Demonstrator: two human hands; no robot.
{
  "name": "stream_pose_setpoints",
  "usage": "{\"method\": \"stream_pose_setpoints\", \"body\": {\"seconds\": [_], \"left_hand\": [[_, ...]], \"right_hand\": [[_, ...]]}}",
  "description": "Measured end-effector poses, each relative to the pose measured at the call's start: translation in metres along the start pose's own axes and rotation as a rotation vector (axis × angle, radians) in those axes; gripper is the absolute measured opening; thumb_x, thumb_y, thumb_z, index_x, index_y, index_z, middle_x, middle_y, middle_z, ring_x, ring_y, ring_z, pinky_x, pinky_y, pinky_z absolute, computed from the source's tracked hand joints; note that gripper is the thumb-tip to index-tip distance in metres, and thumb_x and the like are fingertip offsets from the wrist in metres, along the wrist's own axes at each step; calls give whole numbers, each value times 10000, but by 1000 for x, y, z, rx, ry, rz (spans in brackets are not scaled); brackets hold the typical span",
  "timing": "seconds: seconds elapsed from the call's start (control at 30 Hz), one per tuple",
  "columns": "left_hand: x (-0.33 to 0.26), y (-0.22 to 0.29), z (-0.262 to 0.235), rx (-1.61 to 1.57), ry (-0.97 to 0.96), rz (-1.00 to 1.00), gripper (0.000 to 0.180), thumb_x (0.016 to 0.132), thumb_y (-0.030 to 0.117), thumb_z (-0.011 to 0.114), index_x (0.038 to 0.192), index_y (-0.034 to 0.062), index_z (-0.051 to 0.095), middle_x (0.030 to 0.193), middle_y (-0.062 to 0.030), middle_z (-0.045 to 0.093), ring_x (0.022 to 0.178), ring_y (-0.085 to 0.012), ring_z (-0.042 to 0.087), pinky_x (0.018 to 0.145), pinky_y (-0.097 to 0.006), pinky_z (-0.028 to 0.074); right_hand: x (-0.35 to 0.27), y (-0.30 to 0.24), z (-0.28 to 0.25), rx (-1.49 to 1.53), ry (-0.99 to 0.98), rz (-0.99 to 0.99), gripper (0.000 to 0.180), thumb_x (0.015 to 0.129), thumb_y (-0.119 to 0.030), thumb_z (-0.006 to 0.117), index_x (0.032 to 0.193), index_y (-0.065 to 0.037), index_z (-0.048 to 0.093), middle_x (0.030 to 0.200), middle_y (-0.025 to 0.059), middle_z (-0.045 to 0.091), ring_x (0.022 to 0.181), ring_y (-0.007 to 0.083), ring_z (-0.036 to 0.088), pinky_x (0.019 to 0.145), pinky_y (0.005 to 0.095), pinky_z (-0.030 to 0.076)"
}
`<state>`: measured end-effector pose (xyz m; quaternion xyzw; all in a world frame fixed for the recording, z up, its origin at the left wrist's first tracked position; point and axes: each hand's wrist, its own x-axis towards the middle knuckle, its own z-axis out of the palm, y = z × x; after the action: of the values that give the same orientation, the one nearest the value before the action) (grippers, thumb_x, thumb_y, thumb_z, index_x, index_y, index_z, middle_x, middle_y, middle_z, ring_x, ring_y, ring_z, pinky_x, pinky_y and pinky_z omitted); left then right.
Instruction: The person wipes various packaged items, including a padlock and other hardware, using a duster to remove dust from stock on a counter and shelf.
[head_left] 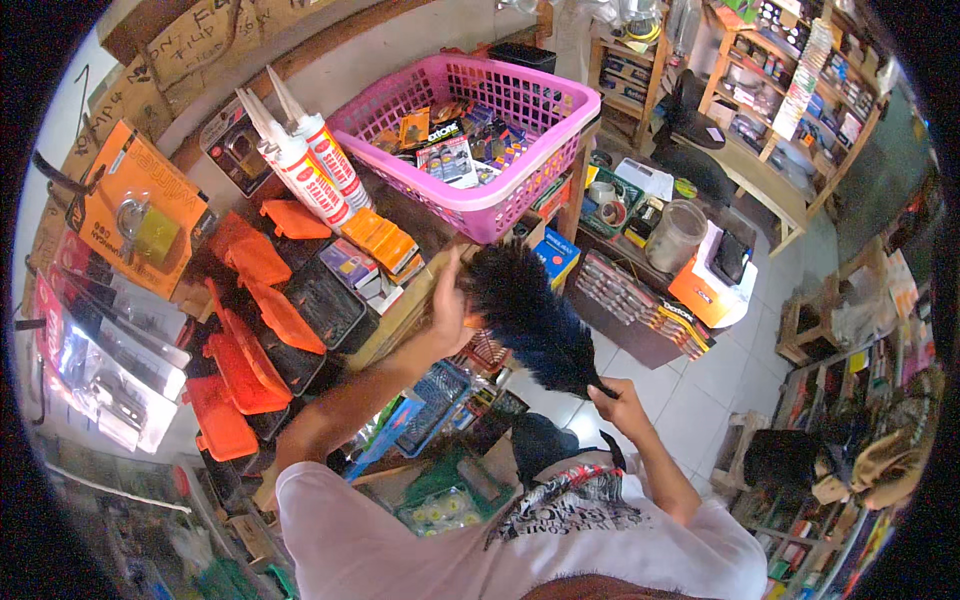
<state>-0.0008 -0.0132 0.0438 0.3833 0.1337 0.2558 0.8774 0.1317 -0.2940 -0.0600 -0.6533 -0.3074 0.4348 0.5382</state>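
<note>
Black duster (pixel 533 318) is held near pink basket (pixel 478 203), narrow end gripped by fingers of right hand (pixel 619 405); fingers of left hand (pixel 450 308) appear extended, ungripping. Firm hold, light strokes advised.

Head-worn fisheye looks down on both hands (pixel 452 308) (pixel 619 408).

Black handwritten capitals on a brown board (pixel 205 62), bold red capitals running along white nozzle-tipped tubes (pixel 304 180), dark print on an orange padlock card (pixel 140 168), white lettering on a blue box (pixel 556 257), black lettering across the person's white shirt (pixel 420 545).
</note>
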Motion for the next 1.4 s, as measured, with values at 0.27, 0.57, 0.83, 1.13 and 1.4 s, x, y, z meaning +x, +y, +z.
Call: {"method": "stream_pose_setpoints", "body": {"seconds": [0.27, 0.57, 0.83, 1.13, 1.4], "left_hand": [[-2, -6, 7, -152, 136, -170, 622, 889, 593, 466, 1143, 37, 585, 1155, -143, 624, 1046, -298, 601, 965, -455, 448], [3, -7, -15, -238, 64, -327, 780, 838, 712, 423, 1226, 43, 525, 1189, -166, 596, 1072, -332, 584, 968, -504, 435], [0, 4, -10, -238, 11, -336, 930, 841, 761, 258, 1336, -3, 448, 1301, -180, 533, 1193, -319, 509, 1050, -468, 354], [3, 1, -17, -265, -34, -393, 899, 847, 744, 301, 1355, 13, 429, 1293, -160, 545, 1157, -293, 539, 1022, -441, 388], [4, 5, -12, -181, 79, -411, 941, 830, 768, 251, 1340, 3, 452, 1272, -193, 559, 1129, -315, 560, 1015, -451, 395]], "right_hand": [[-8, 9, -1, -1, -16, 92, 268, 918, -258, 617, 998, -7, 668, 605, -63, 441, 550, 54, 386, 491, 248, 322], [-19, -21, -20, -203, 82, 4, 257, 878, -132, 643, 1098, -1, 659, 684, -23, 568, 632, 67, 445, 575, 255, 393], [-22, -10, -27, -241, 27, 55, 266, 881, -119, 638, 1119, -1, 651, 775, 5, 648, 711, 81, 510, 652, 258, 435], [-32, -14, -39, -255, 119, -92, 178, 889, -157, 625, 818, 4, 654, 561, -55, 412, 517, 43, 360, 468, 246, 280], [-44, -7, -44, -283, 72, -89, 265, 841, -50, 651, 1094, 26, 633, 711, 53, 637, 702, 66, 491, 648, 273, 449]]}}
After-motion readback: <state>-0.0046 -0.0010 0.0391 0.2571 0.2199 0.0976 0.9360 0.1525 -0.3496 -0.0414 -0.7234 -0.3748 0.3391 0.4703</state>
